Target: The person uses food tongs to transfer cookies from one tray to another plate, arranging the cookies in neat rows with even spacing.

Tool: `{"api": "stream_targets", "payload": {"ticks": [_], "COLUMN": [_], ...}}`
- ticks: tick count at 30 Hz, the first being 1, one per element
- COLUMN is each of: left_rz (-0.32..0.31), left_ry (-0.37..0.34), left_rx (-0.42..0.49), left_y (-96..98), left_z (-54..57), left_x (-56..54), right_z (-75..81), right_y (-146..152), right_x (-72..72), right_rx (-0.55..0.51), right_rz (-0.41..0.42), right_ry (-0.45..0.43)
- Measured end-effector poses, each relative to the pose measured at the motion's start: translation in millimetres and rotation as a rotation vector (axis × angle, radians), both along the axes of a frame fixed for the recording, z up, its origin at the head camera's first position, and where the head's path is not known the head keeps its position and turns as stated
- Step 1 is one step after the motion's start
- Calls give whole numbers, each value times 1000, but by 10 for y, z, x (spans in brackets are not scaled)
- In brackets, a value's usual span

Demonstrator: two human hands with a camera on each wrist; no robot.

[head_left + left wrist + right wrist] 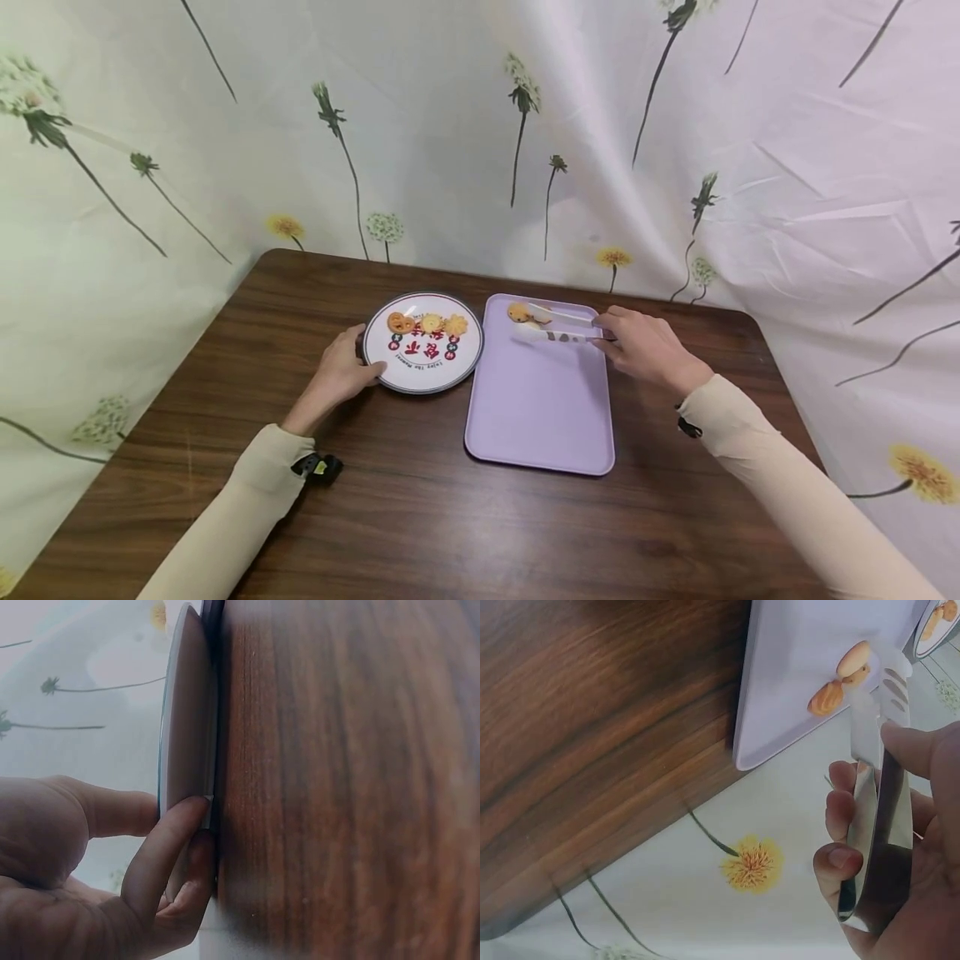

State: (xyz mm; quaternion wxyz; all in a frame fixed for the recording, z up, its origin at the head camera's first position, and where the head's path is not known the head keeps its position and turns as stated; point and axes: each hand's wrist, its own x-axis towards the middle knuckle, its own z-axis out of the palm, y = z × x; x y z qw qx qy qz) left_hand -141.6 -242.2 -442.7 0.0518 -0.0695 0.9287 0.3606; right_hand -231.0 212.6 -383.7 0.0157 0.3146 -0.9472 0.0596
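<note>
My left hand grips the left rim of a round white plate, thumb on top and fingers underneath, as the left wrist view shows. On the plate lie a pretzel-shaped cookie, a round cookie and a flower-shaped cookie. Held in my right hand is a pair of metal tongs with pale, slotted tips. The tips reach over the far end of a light purple tray, right by a few small golden cookies; one tip partly hides them.
Plate and tray sit side by side on a dark wooden table, the plate's right rim close against the tray's left edge. Behind the table hangs a pale curtain printed with dandelions. Dark bands are worn on both wrists.
</note>
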Motion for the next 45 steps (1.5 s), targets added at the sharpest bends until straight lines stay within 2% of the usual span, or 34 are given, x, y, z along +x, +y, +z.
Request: {"api": "stream_targets", "payload": {"ticks": [11, 25, 45], "left_rz": [3, -1, 0], "left_ry": [-31, -6, -9], "left_rx": [9, 6, 11], "left_y": [3, 11, 17], "left_z": [3, -2, 23], "left_x": [22, -8, 3], "right_z": [31, 83, -7], "right_y": [4, -34, 7], "right_x": [-20, -20, -11], "right_rx": [49, 53, 3], "right_rz": [40, 35, 36], "right_ry": [18, 70, 138]}}
